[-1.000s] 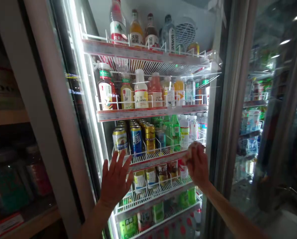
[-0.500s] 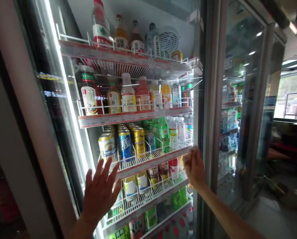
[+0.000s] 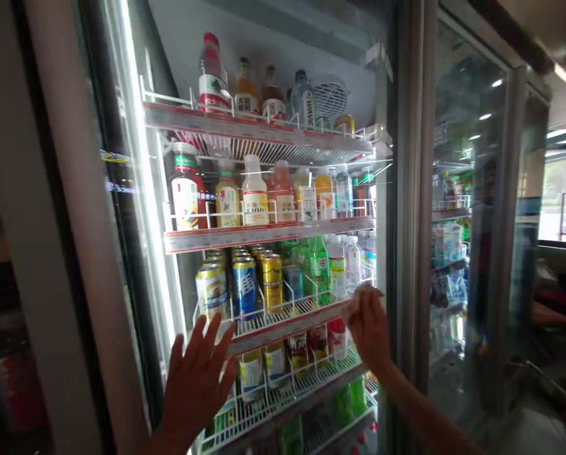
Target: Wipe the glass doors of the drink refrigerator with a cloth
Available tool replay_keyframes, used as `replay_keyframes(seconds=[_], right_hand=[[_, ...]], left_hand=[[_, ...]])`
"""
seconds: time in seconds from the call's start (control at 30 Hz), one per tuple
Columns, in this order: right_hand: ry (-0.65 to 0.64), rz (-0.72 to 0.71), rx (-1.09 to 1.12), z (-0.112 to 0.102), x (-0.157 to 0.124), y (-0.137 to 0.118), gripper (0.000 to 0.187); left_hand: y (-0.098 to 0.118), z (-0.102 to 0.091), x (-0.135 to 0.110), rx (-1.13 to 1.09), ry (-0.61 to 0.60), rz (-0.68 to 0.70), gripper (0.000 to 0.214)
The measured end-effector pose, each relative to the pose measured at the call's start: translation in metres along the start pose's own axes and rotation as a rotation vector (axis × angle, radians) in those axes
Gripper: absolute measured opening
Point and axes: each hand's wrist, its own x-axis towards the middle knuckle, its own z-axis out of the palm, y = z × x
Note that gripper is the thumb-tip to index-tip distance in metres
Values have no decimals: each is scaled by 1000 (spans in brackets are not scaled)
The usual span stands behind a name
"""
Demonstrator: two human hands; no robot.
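Observation:
In front of a lit drinks fridge (image 3: 384,82) I have both hands raised. My left hand (image 3: 200,379) is open, fingers spread, at the lower left before the can shelf. It seems to be at the glass, but I cannot tell whether it touches. My right hand (image 3: 370,328) is closed near the fridge's right side, with a pale, thin cloth-like piece (image 3: 355,308) at its fingers, partly hidden. Beer cans (image 3: 245,287) stand behind and above my left hand. Green bottles (image 3: 319,268) and clear bottles (image 3: 353,259) stand behind my right hand.
Wire shelves hold juice bottles (image 3: 255,196) and, higher up, a red-capped bottle (image 3: 212,79). A metal door frame (image 3: 415,189) runs down the right side. Another glass-fronted fridge (image 3: 448,253) stands beyond it. A dark frame (image 3: 59,221) borders the left.
The view has tilted up and shifted slightly left, so the shelves sit lower and further right. My right hand has turned, and the pale piece shows more clearly. My left hand stays spread.

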Motion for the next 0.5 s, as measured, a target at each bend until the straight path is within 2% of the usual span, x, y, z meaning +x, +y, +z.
replay_keyframes(seconds=[0.07, 0.13, 0.23, 0.3, 0.33, 0.4, 0.5], right_hand=[[90, 109, -11, 10, 35, 8, 64], [67, 85, 27, 17, 54, -13, 64], [-108, -159, 114, 17, 46, -57, 63], [-159, -265, 125, 13, 32, -61, 64], [-130, -243, 97, 12, 28, -51, 64], [-12, -102, 7, 12, 33, -12, 63], [87, 11, -93, 16, 83, 63, 59]], left_hand=[[0, 0, -1, 12, -1, -2, 62], [0, 1, -1, 24, -1, -7, 62], [0, 0, -2, 6, -7, -9, 62], [0, 0, -2, 0, -7, -11, 62], [0, -1, -2, -2, -9, -13, 62], [-1, -1, -3, -10, -2, -14, 61], [-2, 1, -5, -32, 9, -21, 60]])
